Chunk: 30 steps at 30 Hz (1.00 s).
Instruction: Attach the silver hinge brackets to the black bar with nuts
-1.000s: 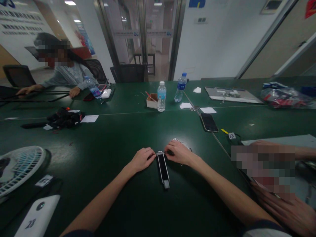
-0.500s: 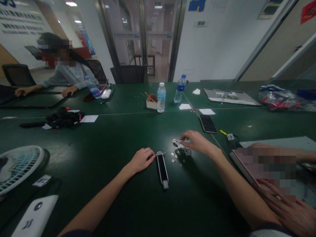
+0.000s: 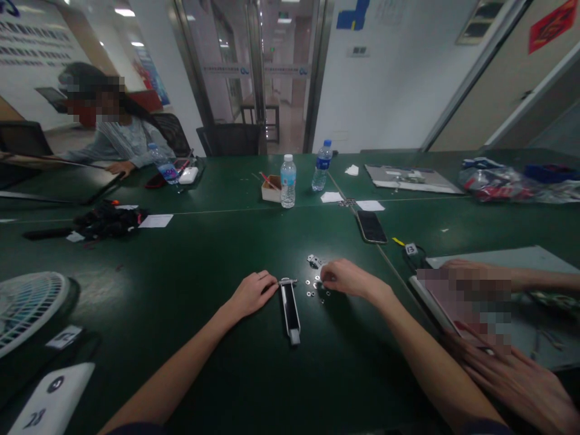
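Observation:
A long narrow piece with a silver frame and black inside (image 3: 291, 311) lies on the green table, a small crossbar at its far end. My left hand (image 3: 254, 294) rests on the table at its left, fingertips closed on the crossbar's left end. My right hand (image 3: 351, 279) is low over several small metal washers (image 3: 310, 293), thumb and fingers pinched together. What is between these fingertips, if anything, is too small to see. Just beyond them lies a small silver metal bracket (image 3: 313, 261), partly covered by my right hand.
Beyond are a phone (image 3: 372, 226), two water bottles (image 3: 288, 181) and a small box (image 3: 270, 192). At right, another person's hands (image 3: 521, 368) are over a grey board (image 3: 539, 260). A fan (image 3: 31, 305) and white device (image 3: 52, 402) stand left. Another person (image 3: 131, 142) sits across the table.
My right hand has come down and nearer, from the metal bracket to the washers, and its fingers have pinched together. My left hand stays at the long piece. The view has shifted slightly.

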Available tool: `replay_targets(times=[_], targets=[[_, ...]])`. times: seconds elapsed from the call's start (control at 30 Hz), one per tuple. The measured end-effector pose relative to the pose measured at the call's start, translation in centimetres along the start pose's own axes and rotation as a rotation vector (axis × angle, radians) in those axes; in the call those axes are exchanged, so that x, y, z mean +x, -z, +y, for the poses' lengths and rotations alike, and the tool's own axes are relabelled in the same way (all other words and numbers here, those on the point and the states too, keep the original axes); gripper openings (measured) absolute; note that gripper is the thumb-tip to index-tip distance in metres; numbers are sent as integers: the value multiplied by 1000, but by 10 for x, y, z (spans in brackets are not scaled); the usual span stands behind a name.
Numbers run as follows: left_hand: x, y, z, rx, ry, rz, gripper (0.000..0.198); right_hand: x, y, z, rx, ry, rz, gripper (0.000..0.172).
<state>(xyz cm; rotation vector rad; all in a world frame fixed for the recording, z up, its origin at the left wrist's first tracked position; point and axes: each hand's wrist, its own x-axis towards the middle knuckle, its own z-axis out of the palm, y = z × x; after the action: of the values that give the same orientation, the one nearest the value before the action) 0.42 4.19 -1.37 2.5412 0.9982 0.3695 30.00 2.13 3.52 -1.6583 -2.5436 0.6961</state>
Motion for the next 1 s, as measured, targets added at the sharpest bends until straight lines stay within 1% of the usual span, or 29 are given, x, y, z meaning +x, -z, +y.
replay_targets(times=[0.1, 0.2, 0.27, 0.47, 0.57, 0.63, 0.73, 0.8, 0.9, 1.0], targets=[[0, 1, 1, -2, 0, 0, 23, 2, 1, -1, -47, -6, 0, 16], [0, 1, 1, -6, -1, 0, 22, 0, 2, 7, -120, -94, 60, 23], [-1, 1, 1, -8, -3, 1, 21, -2, 1, 15, -150, -147, 76, 27], [-1, 0, 0, -5, -13, 13, 19, -4, -3, 37, -116, -157, 50, 24], [-1, -1, 0, -1, -18, 19, 19, -3, 0, 41, -155, -198, 91, 25], [-1, 0, 0, 0, -15, 21, 19, -2, 2, 38, -189, -195, 143, 27], [-2, 1, 2, -2, -13, 23, 20, -3, 2, 22, -181, -131, 190, 25], [-2, 2, 2, -7, -15, 25, 20, -2, 0, 6, -144, -76, 154, 20], [-3, 2, 3, -14, -15, 27, 20, 2, -6, -15, -122, 8, 49, 16], [-3, 3, 5, -13, -13, 33, 20, 9, -12, -28, -156, 36, 0, 17]])
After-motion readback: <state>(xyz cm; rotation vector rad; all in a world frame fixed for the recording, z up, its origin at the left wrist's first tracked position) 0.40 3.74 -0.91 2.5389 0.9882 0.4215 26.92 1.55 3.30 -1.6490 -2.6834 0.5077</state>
